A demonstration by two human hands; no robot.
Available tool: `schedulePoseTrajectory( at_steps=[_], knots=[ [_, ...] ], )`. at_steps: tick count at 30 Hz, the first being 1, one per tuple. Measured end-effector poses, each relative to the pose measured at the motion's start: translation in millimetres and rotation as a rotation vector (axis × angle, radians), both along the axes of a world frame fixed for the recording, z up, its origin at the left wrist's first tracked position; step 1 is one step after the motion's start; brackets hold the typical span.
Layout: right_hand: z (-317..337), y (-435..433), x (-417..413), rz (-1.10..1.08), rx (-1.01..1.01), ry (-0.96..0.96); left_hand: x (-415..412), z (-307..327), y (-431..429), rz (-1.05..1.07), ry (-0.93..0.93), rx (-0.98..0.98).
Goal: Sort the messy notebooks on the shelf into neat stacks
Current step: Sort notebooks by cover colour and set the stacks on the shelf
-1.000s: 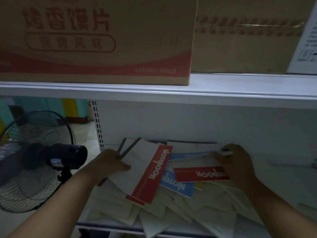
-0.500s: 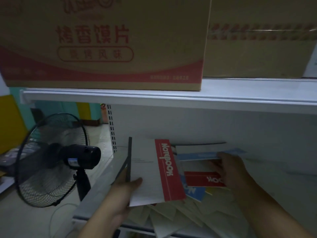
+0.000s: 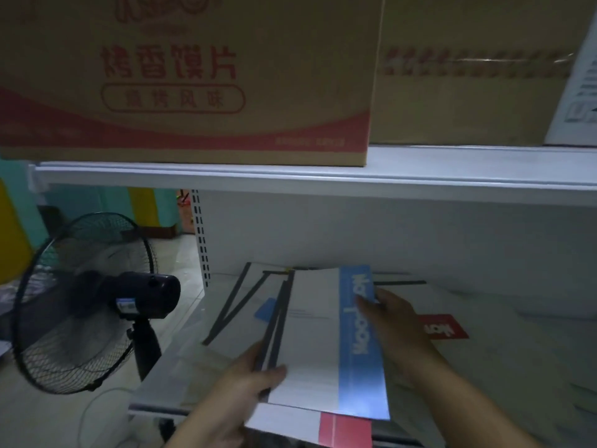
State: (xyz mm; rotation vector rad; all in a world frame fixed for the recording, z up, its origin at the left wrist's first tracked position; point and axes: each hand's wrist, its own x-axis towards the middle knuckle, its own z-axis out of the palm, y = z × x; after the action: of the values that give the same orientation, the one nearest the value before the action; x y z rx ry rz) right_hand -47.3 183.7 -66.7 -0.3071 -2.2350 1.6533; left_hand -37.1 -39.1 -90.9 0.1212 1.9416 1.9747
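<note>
My left hand [image 3: 248, 378] grips the left, spine side of a small stack of notebooks held over the shelf's front edge. On top lies a white notebook with a blue band [image 3: 326, 344]; under it a white one with a red band [image 3: 344, 431] sticks out at the bottom. My right hand [image 3: 392, 321] holds the blue-banded notebook at its right edge, thumb on the band. To the right, another red-banded notebook [image 3: 444, 328] lies on the lower shelf [image 3: 181, 360]. More pale notebooks lie loose around it in the dark.
A black standing fan [image 3: 93, 302] stands left of the shelf end. The upper shelf board [image 3: 323, 179] carries a large printed carton [image 3: 193, 79], a plain carton [image 3: 468, 76] and a white box [image 3: 578, 92]. The perforated upright [image 3: 200, 237] marks the shelf's left end.
The blue-banded notebook has come out of the pile and now lies on top of the red-banded one in my left hand. The stack has moved towards me, past the shelf's front edge.
</note>
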Motion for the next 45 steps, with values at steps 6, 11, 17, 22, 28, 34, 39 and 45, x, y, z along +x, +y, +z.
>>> schedulePoseTrajectory(
  at_steps=[6, 11, 17, 22, 28, 34, 39, 45],
  knots=[
    [-10, 36, 4, 0.001, 0.405, -0.066, -10, -2, -5, 0.135, -0.032, 0.174],
    [-28, 40, 9, 0.219, 0.83, -0.228, -10, -6, -6, 0.192, -0.017, 0.184],
    [-29, 41, 10, 0.174, 0.917, -0.146, -5, -1, -15, 0.216, -0.022, 0.205],
    [-36, 59, 13, 0.048, 0.916, 0.054, -13, -2, -28, 0.239, 0.048, 0.134],
    [-13, 68, 31, -0.366, 0.97, 0.18, -19, -6, -28, 0.194, 0.069, 0.126],
    [11, 86, 51, -0.484, 0.34, 0.43, -1, 4, -6, 0.186, 0.172, 0.096],
    [18, 94, 94, -0.208, 0.045, 0.614, 16, 8, 50, 0.118, 0.169, 0.031],
    [-22, 153, 160, -0.077, 0.362, 0.334, 63, 4, 161, -0.075, 0.125, 0.057]
  ],
)
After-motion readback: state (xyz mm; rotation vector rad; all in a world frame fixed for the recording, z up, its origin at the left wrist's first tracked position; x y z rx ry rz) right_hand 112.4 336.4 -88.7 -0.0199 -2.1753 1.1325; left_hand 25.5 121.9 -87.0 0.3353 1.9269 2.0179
